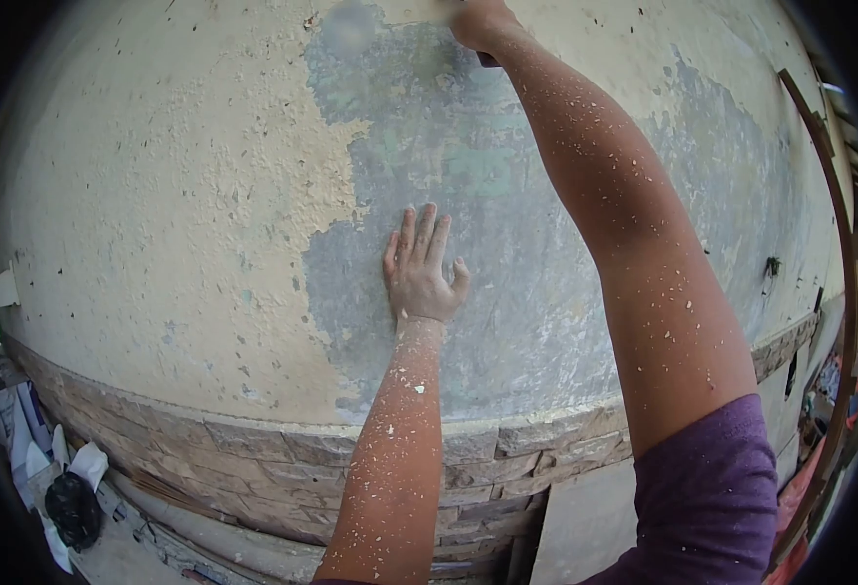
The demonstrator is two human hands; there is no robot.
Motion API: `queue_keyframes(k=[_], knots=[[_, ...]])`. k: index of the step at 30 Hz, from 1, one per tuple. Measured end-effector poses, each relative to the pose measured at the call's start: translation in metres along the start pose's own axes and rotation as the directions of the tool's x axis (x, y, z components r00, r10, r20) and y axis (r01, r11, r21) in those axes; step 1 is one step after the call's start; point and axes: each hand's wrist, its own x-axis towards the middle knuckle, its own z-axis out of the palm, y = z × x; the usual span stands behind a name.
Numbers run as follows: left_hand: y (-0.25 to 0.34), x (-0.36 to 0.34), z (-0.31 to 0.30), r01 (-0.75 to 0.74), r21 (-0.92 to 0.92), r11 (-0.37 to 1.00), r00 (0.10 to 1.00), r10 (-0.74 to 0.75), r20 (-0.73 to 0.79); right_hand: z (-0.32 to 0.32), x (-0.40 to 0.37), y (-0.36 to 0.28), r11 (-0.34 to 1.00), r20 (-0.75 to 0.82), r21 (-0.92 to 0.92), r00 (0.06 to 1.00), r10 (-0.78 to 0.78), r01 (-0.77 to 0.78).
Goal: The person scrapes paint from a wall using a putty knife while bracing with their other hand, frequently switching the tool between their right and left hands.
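Observation:
My left hand (422, 268) lies flat on the bare grey part of the wall (517, 283), fingers spread upward and dusty. Up at the top edge, my right hand (483, 24) is closed round something dark, of which only a small bit shows below the fist; what it is I cannot make out. Around the grey area, cream paint (185, 224) remains, rough and cracked along its edge. Pale paint flakes are scattered over both forearms.
A stone-brick band (253, 444) runs along the wall's foot. At the lower left are a black plastic bag (75, 509) and white scraps. A board (585, 526) leans below the band, and a curved brown strip (838, 195) stands at the right.

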Motion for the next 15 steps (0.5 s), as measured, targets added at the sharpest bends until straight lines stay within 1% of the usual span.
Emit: queue_keyframes(k=[1, 3, 4, 6, 7, 9, 10, 11, 12, 14, 15], knots=[[-0.002, 0.000, 0.000, 0.003, 0.017, 1.000, 1.000, -0.003, 0.004, 0.001, -0.001, -0.001, 1.000, -0.002, 0.006, 1.000, -0.008, 0.008], [0.000, -0.004, 0.000, 0.012, 0.020, 1.000, 1.000, -0.012, 0.025, 0.004, -0.016, 0.016, 0.994, -0.105, -0.060, 0.990, -0.094, 0.088], [0.000, -0.003, -0.001, 0.014, 0.008, 1.000, 1.000, -0.014, 0.017, 0.007, -0.029, 0.029, 0.995, -0.103, -0.067, 0.991, -0.082, 0.075], [0.002, 0.000, -0.001, 0.007, -0.015, 1.000, 1.000, -0.007, 0.000, 0.010, -0.050, 0.048, 0.965, -0.070, -0.213, 0.983, -0.169, 0.151], [0.002, 0.001, 0.000, 0.010, -0.002, 1.000, 1.000, -0.010, -0.009, 0.009, -0.047, 0.049, 0.965, -0.081, -0.217, 0.982, -0.168, 0.147], [0.003, -0.003, 0.000, 0.015, 0.020, 1.000, 1.000, -0.015, 0.002, 0.016, -0.042, 0.050, 0.959, -0.164, -0.227, 0.963, -0.212, 0.172], [0.002, 0.000, 0.000, 0.017, 0.012, 1.000, 1.000, -0.017, -0.003, 0.004, -0.040, 0.035, 0.960, -0.168, -0.220, 0.963, -0.211, 0.172], [0.002, -0.001, 0.000, 0.021, 0.002, 1.000, 1.000, -0.021, 0.001, -0.012, -0.035, 0.019, 0.994, -0.011, -0.087, 0.998, -0.060, 0.059], [0.001, -0.001, -0.001, 0.025, 0.006, 1.000, 1.000, -0.025, 0.008, -0.020, -0.035, 0.007, 0.997, 0.168, 0.022, 0.983, 0.070, -0.075], [0.002, 0.000, -0.001, 0.007, 0.026, 1.000, 1.000, -0.007, -0.015, -0.008, -0.041, 0.011, 0.998, 0.140, -0.028, 0.989, -0.052, 0.056], [0.002, -0.003, -0.002, -0.004, 0.009, 1.000, 1.000, 0.004, 0.014, 0.000, -0.056, 0.021, 0.994, 0.138, -0.082, 0.988, -0.065, 0.076]])
